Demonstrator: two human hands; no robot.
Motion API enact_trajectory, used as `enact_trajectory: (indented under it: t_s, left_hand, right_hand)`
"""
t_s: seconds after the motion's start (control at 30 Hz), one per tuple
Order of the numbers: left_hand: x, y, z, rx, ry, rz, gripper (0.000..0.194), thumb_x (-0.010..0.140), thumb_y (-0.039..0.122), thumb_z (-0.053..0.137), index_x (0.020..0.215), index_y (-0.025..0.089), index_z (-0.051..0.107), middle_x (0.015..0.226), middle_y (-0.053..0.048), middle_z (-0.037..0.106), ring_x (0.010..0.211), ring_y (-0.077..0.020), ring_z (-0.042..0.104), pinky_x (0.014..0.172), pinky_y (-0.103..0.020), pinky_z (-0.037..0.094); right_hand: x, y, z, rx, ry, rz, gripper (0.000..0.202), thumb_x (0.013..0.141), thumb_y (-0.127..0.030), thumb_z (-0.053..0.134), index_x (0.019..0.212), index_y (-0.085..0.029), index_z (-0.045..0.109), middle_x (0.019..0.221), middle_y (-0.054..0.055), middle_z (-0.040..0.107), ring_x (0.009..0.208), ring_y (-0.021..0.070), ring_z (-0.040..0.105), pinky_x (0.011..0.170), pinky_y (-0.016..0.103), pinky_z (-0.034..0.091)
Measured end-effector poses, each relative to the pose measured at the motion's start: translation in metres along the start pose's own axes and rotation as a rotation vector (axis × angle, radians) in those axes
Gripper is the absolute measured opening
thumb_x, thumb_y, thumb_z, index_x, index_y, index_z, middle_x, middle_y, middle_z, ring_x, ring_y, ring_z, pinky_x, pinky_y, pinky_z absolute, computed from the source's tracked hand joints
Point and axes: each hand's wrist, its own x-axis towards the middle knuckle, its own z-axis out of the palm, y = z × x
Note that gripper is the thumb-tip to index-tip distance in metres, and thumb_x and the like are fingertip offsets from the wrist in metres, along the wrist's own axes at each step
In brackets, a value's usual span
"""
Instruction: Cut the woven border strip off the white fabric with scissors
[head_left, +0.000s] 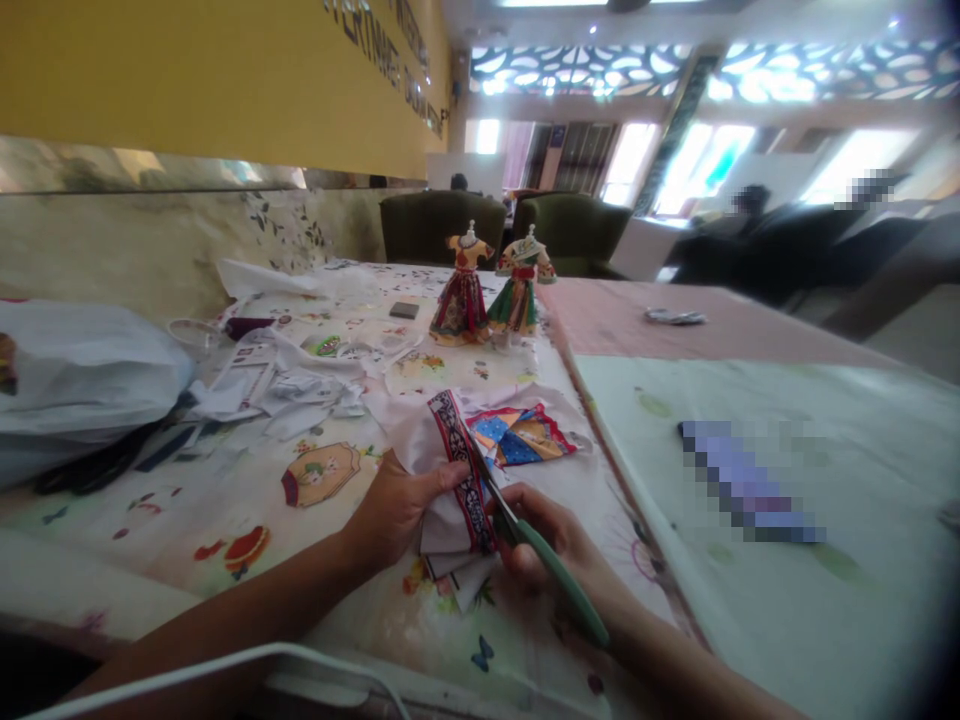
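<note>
My left hand (pixel 394 505) pinches a white cloth (pixel 442 525) that carries a black-and-white patterned band with red edges (pixel 452 430), its thumb lying on the band. My right hand (pixel 544 540) is closed around green-handled scissors (pixel 559 580). The blades point up and to the left, along the band's right edge; how far apart they are is hard to tell. Just behind the blades lies a blue and orange patchwork cloth with a red border (pixel 521 435). White pieces (pixel 469 580) stick out below the band, under my hands.
Two small dressed figures, one in maroon (pixel 459 295) and one in green (pixel 517 290), stand farther back. Paper scraps (pixel 300 385) and a white plastic bag (pixel 90 375) lie left. On the right tablecloth (pixel 637 480) is a blurred blue object (pixel 742 485). A white cable (pixel 277 650) crosses the front.
</note>
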Motion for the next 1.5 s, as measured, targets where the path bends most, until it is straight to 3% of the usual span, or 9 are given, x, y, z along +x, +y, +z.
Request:
enact_trajectory:
  t_s: [0.53,0.9,1.07,1.2,1.5]
  left_hand:
    - [-0.002,-0.002,0.000,-0.009,-0.004,-0.031,0.034,0.069,0.024,0.090,0.100,0.016,0.078,0.087,-0.006,0.080,0.073,-0.0190,0.073,0.071,-0.028,0.059]
    - [-0.002,-0.003,0.000,-0.005,0.001,-0.019,0.048,0.072,0.023,0.088,0.117,0.019,0.075,0.094,-0.006,0.081,0.078,-0.0212,0.075,0.073,-0.030,0.060]
    - [0.000,0.003,0.002,-0.056,0.037,0.027,0.052,0.074,0.025,0.087,0.123,0.020,0.072,0.098,-0.006,0.081,0.080,-0.0208,0.075,0.073,-0.029,0.059]
    - [0.001,0.008,0.007,-0.086,0.111,0.060,0.059,0.067,0.020,0.091,0.122,0.020,0.072,0.091,-0.003,0.081,0.075,-0.0182,0.074,0.073,-0.027,0.059]
    - [-0.002,0.005,0.007,-0.107,0.091,0.016,0.054,0.065,0.020,0.093,0.117,0.020,0.075,0.085,-0.001,0.080,0.070,-0.0152,0.072,0.068,-0.024,0.059]
  right_hand:
    - [-0.003,0.009,0.005,0.096,0.048,0.034,0.062,0.068,-0.069,0.085,0.098,-0.021,0.059,0.064,-0.009,0.046,0.047,0.0065,0.034,0.044,0.019,0.029]
    - [-0.003,0.007,0.005,0.068,0.057,0.025,0.057,0.071,-0.066,0.084,0.094,-0.021,0.058,0.056,-0.011,0.047,0.040,0.0054,0.035,0.039,0.018,0.027]
    - [-0.003,0.003,0.005,-0.008,0.057,0.059,0.058,0.071,-0.068,0.083,0.095,-0.021,0.059,0.061,-0.009,0.049,0.044,0.0069,0.038,0.040,0.019,0.030]
    - [-0.002,0.004,0.003,-0.047,0.036,0.012,0.061,0.070,-0.070,0.082,0.097,-0.019,0.061,0.066,-0.006,0.049,0.052,0.0092,0.040,0.046,0.020,0.030]
    - [-0.001,0.005,0.002,0.008,-0.002,-0.008,0.064,0.069,-0.072,0.082,0.099,-0.019,0.061,0.068,-0.006,0.048,0.055,0.0088,0.038,0.049,0.020,0.030]
